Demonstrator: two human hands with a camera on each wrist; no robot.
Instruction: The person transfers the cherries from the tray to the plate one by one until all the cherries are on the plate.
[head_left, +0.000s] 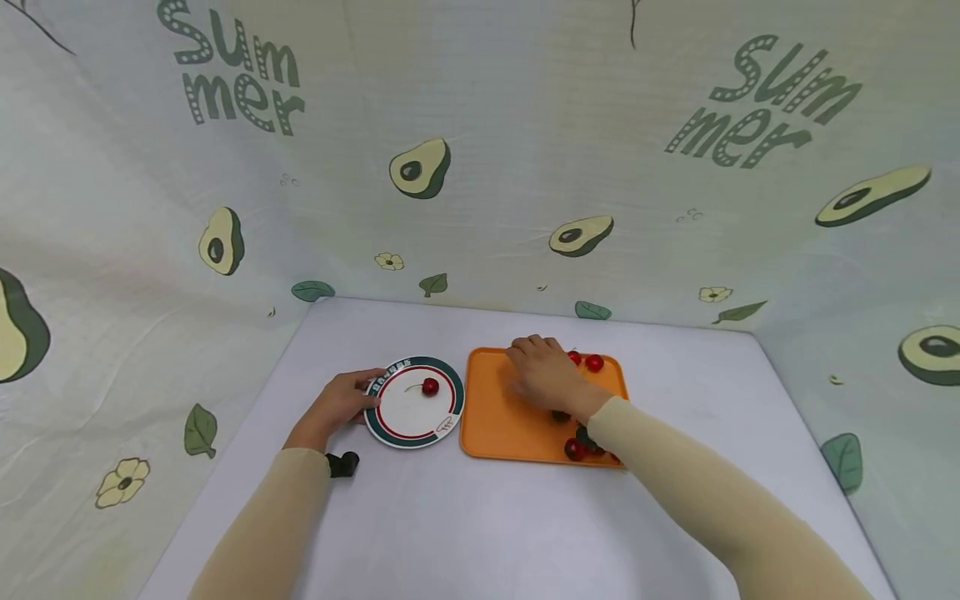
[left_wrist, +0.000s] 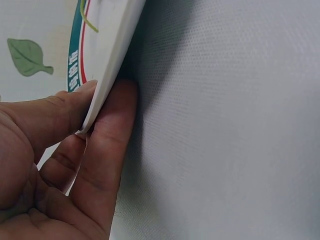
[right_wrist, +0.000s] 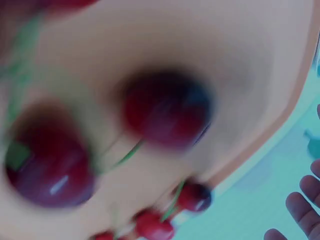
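My left hand (head_left: 341, 404) holds the left rim of a white plate (head_left: 397, 417) with a green and red border. In the left wrist view the thumb (left_wrist: 60, 112) lies on top of the rim and fingers reach beneath it. One red cherry (head_left: 430, 387) with a stem lies on the plate. Over the orange tray (head_left: 487, 425) is my right hand (head_left: 551, 375), slightly blurred. In the right wrist view its fingers (right_wrist: 305, 200) look loosely extended, with nothing visible in them. Dark red cherries (right_wrist: 167, 112) lie on the tray, partly hidden by the hand and sleeve in the head view.
Plate and tray sit side by side on a white table (head_left: 465, 525). More cherries (head_left: 595, 362) are at the tray's back right, others (head_left: 575, 450) at its front right. A small black object (head_left: 343, 464) shows beside my left wrist. Printed cloth (head_left: 495, 167) hangs behind.
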